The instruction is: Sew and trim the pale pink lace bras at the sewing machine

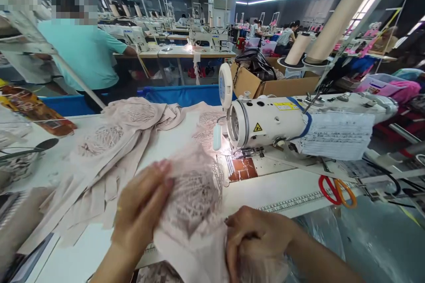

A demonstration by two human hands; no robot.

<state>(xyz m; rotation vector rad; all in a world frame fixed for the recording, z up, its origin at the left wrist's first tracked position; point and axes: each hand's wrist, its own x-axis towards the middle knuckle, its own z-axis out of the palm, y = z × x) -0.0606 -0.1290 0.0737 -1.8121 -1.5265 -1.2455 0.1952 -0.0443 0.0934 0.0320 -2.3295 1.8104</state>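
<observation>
A beige lace-patterned garment piece (191,201) is stretched between my two hands in front of the sewing machine (268,121). My left hand (142,205) pinches its upper left edge, thumb and fingers pressed together. My right hand (255,239) has its fingers curled on the lower right side of the same piece, with sheer fabric hanging below. The far edge of the cloth blurs near the lit needle area, and the needle itself is hard to make out. More beige lace pieces (109,139) lie heaped on the table to the left.
Scissors with red and orange handles (338,191) lie at the table's right side, near a printed ruler strip (292,201). A bottle (36,110) lies at the far left. Thread cones (338,22) and a cardboard box (275,86) stand behind the machine. A person in turquoise (78,55) works beyond.
</observation>
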